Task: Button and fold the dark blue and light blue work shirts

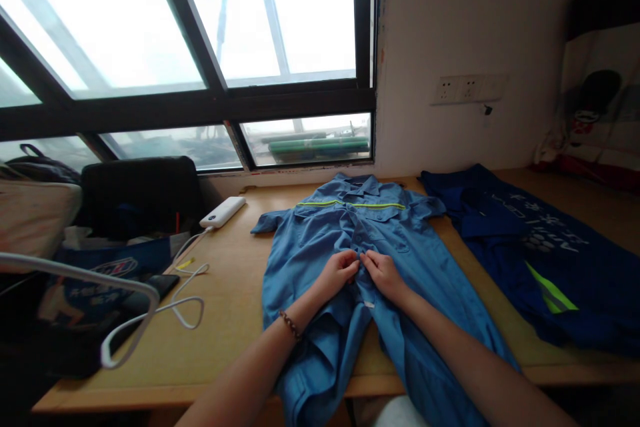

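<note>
Both left hand (346, 265) and right hand (381, 271) in the head view pinch the front of the light-blue garment (310, 253), which lies spread on the wooden surface (225, 350) between a white power bank (223, 212) and dark-blue clothing (525, 260).

Daylight is pouring through the black-framed sliding window (217, 88), whose panes (315, 7) are blowing out to near white. It is laying a pale sheen on the wooden tabletop (237, 280) just below the window and is softly lighting the short-sleeved blue coverall (315, 240) there. The wall (460, 27) to the window's right is falling into dull grey, and the printed cloth (610, 57) beyond is sinking darker still. Below the window's left part, the blue printed bag (120, 267) is losing detail in shadow. Wide-angle distortion is skewing the window's bars (185, 7).
</note>
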Motion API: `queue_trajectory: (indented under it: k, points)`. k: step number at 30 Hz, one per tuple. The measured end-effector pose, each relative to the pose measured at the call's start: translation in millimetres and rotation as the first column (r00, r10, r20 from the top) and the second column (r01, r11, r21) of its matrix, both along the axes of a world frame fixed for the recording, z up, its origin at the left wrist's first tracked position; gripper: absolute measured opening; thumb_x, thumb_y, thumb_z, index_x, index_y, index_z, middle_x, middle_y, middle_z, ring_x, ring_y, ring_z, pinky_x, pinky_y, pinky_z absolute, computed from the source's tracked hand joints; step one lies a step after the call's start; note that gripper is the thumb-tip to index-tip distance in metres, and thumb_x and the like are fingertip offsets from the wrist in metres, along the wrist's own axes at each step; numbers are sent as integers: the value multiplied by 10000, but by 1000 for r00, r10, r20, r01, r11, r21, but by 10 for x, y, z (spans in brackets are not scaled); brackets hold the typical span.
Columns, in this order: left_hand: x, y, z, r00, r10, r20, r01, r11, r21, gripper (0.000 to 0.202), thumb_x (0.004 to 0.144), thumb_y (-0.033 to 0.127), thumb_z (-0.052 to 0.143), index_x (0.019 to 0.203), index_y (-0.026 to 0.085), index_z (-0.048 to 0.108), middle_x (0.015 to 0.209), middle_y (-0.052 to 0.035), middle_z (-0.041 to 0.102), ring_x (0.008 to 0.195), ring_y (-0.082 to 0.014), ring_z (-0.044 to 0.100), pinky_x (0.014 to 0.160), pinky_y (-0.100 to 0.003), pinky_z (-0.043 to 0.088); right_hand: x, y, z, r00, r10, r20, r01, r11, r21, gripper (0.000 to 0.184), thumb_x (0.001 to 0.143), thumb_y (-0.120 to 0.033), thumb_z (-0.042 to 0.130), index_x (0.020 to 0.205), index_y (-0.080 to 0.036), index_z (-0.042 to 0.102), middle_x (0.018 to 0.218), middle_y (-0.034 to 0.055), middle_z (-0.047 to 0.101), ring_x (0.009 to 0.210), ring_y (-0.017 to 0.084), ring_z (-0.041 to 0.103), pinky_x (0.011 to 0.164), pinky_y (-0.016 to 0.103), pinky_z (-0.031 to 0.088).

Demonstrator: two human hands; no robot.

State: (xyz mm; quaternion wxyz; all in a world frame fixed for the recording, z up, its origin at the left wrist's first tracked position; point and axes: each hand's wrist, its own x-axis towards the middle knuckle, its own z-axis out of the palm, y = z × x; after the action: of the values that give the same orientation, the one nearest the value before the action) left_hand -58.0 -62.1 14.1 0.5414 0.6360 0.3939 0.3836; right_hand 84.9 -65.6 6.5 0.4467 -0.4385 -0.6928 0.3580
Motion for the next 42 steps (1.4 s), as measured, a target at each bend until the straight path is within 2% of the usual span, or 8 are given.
queue_trajectory:
  k: [4, 6, 13, 19, 24, 32, 36, 42]
  points:
    - [-13, 9, -7, 999, -26, -36, 27, 999, 38, 229, 725, 330, 521, 621, 143, 439, 476, 67, 382, 396, -42, 365, 399, -178, 272, 0, 57, -6, 962, 77, -263, -175, 912, -372, 388, 755, -478, 425, 497, -196, 356, 345, -79, 303, 308, 53, 238, 347, 210, 174]
    - [-25, 23, -21, 998, -66, -11, 66, 998, -7, 198, 724, 311, 520, 649, 139, 455, 480, 61, 415, 390, -45, 392, 397, -175, 289, 7, 75, 3, 940, 82, -330, -233, 863, -447, 395, 730, -499, 449, 495, -195, 354, 327, -89, 292, 280, 42, 206, 322, 202, 144]
    - [-40, 69, -92, 996, 43, 81, -23, 970, -240, 135, 673, 250, 544, 720, 148, 469, 477, 67, 454, 370, -61, 446, 418, -199, 405, 79, 20, 85, 983, 182, -22, -180, 937, -301, 314, 652, -467, 577, 603, -172, 483, 454, -41, 497, 364, 83, 448, 354, 191, 307]
    - [-3, 104, -143, 987, 126, -98, -132, 989, -59, 164, 733, 310, 476, 679, 155, 475, 442, 39, 482, 362, -105, 494, 364, -204, 385, 128, 45, -16, 979, 29, 200, -11, 996, -93, 200, 554, -290, 664, 670, -165, 558, 620, -14, 574, 576, 111, 519, 522, 213, 385]
    - [11, 186, -178, 960, 199, -199, -179, 977, 112, 175, 749, 295, 453, 632, 166, 469, 427, 36, 477, 368, -109, 497, 362, -202, 376, 90, 100, -71, 994, 108, 16, -98, 946, -310, 161, 561, -273, 639, 595, -149, 543, 543, -28, 547, 517, 99, 487, 477, 205, 356]
    - [1, 472, -199, 969, 123, -213, -92, 984, 150, 179, 758, 296, 448, 640, 164, 471, 435, 34, 489, 371, -101, 483, 371, -196, 359, 114, 34, 121, 926, -133, -352, -50, 884, -464, 315, 487, -341, 721, 678, -143, 568, 571, -17, 583, 500, 121, 512, 485, 236, 396]
    - [53, 595, -168, 972, 71, -223, -36, 987, 157, 176, 747, 292, 464, 630, 160, 472, 445, 32, 486, 376, -95, 468, 374, -195, 347, 132, 5, 145, 891, -155, -428, -55, 897, -439, 321, 487, -354, 731, 680, -143, 584, 574, -10, 590, 513, 130, 525, 498, 245, 407]
    - [153, 707, -134, 976, 28, -216, 8, 986, 164, 167, 740, 282, 462, 632, 155, 472, 469, 21, 492, 389, -96, 465, 385, -200, 351, 186, 29, 113, 852, -295, -433, 142, 925, -352, 323, 513, -402, 712, 635, -136, 574, 561, -8, 570, 508, 123, 497, 490, 244, 386]
